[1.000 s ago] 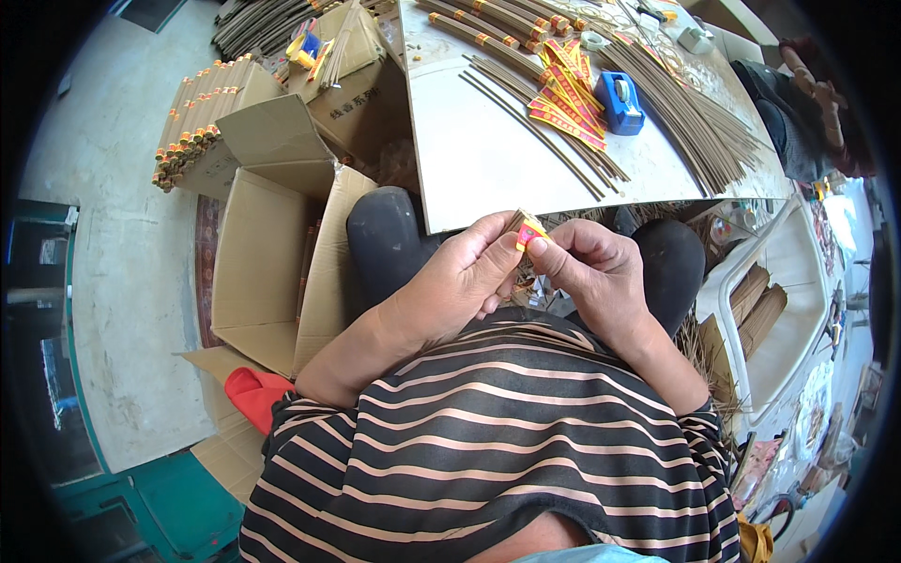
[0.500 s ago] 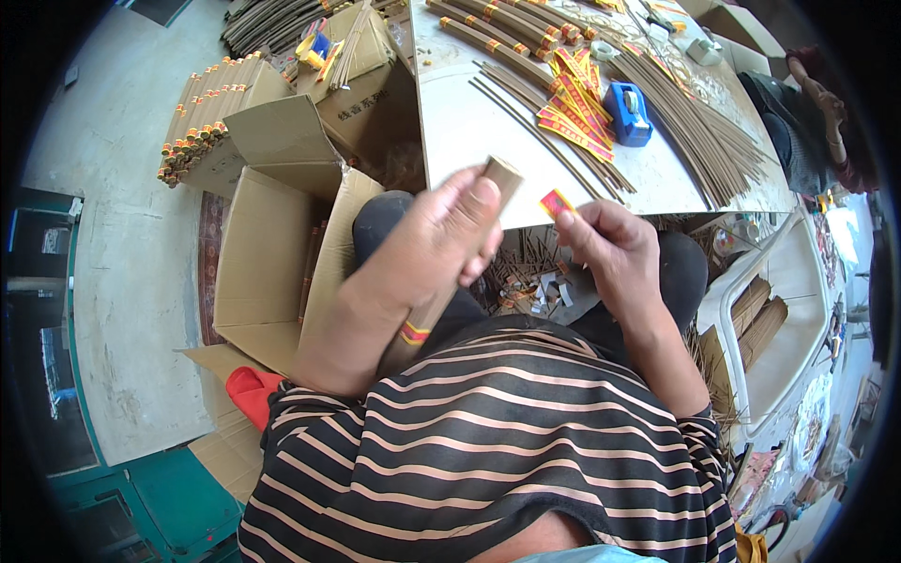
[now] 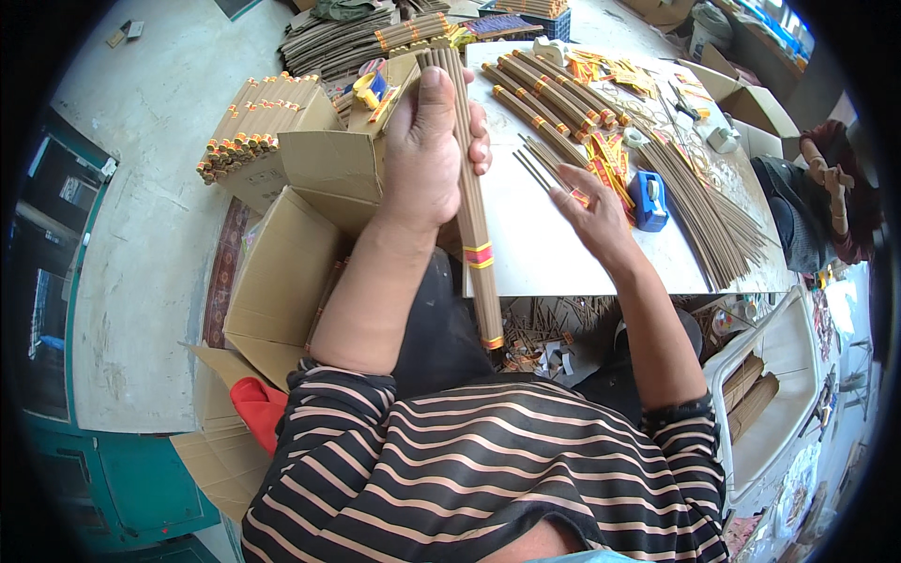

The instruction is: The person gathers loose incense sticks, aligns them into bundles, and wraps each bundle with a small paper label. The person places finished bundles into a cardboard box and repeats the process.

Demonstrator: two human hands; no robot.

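Note:
My left hand is closed round a bundle of incense sticks held up at a slant, its upper end by my thumb. Red and yellow bands circle the bundle partway down and near its lower end. Over the table's near part, my right hand has a small red and yellow paper label between thumb and fingers, partly hidden. A pile of similar labels lies beyond that hand. Beside it stands a blue tape dispenser, and a few loose sticks lie left of my fingertips.
Banded incense bundles and a broad spread of loose sticks cover parts of the white table. An open carton is at my left, with more stacked bundles behind. Another person's hands show at far right.
My left hand has raised the bundle up and away from my body, turning it more upright. My right hand has reached toward the label pile as the view tilted up.

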